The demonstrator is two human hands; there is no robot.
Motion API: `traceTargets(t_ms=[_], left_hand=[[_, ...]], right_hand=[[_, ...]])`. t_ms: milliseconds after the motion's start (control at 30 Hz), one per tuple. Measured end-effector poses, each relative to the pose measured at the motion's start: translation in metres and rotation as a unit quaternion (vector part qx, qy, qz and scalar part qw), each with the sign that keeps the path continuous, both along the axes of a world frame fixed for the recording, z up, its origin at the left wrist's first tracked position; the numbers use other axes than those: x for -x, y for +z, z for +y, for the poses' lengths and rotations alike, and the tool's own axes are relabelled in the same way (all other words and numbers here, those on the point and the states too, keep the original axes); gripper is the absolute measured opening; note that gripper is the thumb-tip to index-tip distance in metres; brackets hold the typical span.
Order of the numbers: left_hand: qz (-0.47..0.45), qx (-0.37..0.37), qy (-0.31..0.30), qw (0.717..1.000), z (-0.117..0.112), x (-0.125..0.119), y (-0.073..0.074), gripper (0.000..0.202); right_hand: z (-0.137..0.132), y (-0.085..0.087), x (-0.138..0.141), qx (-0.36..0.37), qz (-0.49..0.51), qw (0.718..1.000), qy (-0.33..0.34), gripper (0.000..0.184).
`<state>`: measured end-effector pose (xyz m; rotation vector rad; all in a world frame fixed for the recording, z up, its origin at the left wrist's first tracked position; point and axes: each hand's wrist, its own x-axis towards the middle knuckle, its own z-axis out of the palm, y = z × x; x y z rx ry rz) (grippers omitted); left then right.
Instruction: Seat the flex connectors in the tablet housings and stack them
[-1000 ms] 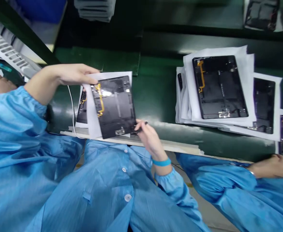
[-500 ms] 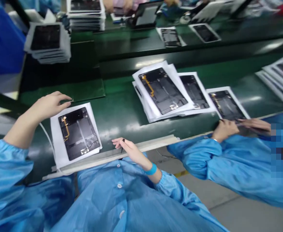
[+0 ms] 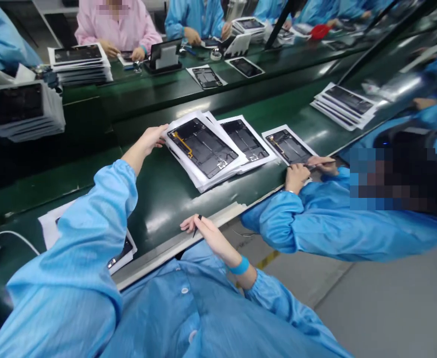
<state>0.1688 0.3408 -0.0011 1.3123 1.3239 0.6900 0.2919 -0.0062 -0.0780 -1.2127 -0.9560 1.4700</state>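
Observation:
At the left edge of a stack of tablet back housings on white sheets (image 3: 206, 147), my left hand (image 3: 151, 139) reaches out, fingertips at the top sheet's corner. Its fingers are partly curled and apart; whether they grip the paper is hard to see. The top housing is black inside with an orange flex cable (image 3: 183, 144). My right hand (image 3: 207, 229) is by the bench edge, closed around a thin black tool (image 3: 197, 226), its exact kind unclear. Under my left sleeve, another housing (image 3: 123, 252) on white paper (image 3: 48, 228) lies mostly hidden.
To the right, a co-worker's hands (image 3: 298, 176) work at another housing (image 3: 289, 141). More stacks stand at the far left (image 3: 24, 107), back left (image 3: 78, 62) and right (image 3: 347, 104). A white cable (image 3: 15, 233) lies at the left. Other people sit across the green bench (image 3: 143, 107).
My left hand has moved right, from above the nearer housing to the stack. The view has turned right and up. My right hand keeps the thin black tool near the bench edge.

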Motion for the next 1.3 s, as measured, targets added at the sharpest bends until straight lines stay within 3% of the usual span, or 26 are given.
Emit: traceTargets(t_ms=[167, 300, 433, 633, 733, 833, 933, 1033, 1133, 1200, 1300], left_hand=[[-0.013, 0.024, 0.012, 1.000, 0.008, -0.011, 0.008, 0.034], [-0.037, 0.037, 0.002, 0.999, 0.001, -0.012, 0.016, 0.024], [-0.082, 0.027, -0.020, 0.996, -0.022, -0.003, 0.024, 0.013], [-0.135, -0.008, -0.064, 0.989, -0.073, 0.046, 0.027, 0.032], [-0.117, -0.002, -0.073, 0.990, -0.099, 0.087, 0.025, 0.042], [-0.059, 0.029, -0.074, 0.995, -0.118, 0.130, 0.020, 0.049], [0.021, 0.075, -0.080, 0.994, -0.126, 0.164, 0.004, 0.053], [0.109, 0.107, -0.091, 0.984, -0.125, 0.182, -0.018, 0.060], [0.199, 0.082, -0.086, 0.973, -0.127, 0.189, -0.024, 0.062], [0.259, 0.027, -0.075, 0.963, -0.141, 0.191, -0.014, 0.066], [0.361, -0.091, -0.100, 0.923, -0.189, 0.191, 0.006, 0.072]], right_hand=[[-0.001, -0.005, -0.027, 0.005, 0.017, 0.998, -0.063, 0.071], [0.013, 0.001, -0.042, -0.010, 0.054, 0.992, -0.109, 0.066], [0.034, 0.013, -0.059, -0.043, 0.109, 0.979, -0.169, 0.059], [0.044, 0.027, -0.077, -0.065, 0.199, 0.950, -0.234, 0.045], [0.028, 0.031, -0.063, -0.031, 0.232, 0.953, -0.194, 0.041], [0.003, 0.025, -0.030, 0.022, 0.256, 0.957, -0.134, 0.041], [-0.020, 0.009, 0.012, 0.085, 0.277, 0.953, -0.090, 0.042], [-0.035, -0.008, 0.040, 0.146, 0.302, 0.939, -0.073, 0.044], [-0.040, -0.014, 0.035, 0.195, 0.271, 0.942, -0.031, 0.049], [-0.038, -0.011, 0.015, 0.210, 0.180, 0.961, 0.028, 0.056], [-0.029, -0.004, -0.021, 0.166, 0.009, 0.983, 0.081, 0.065]])
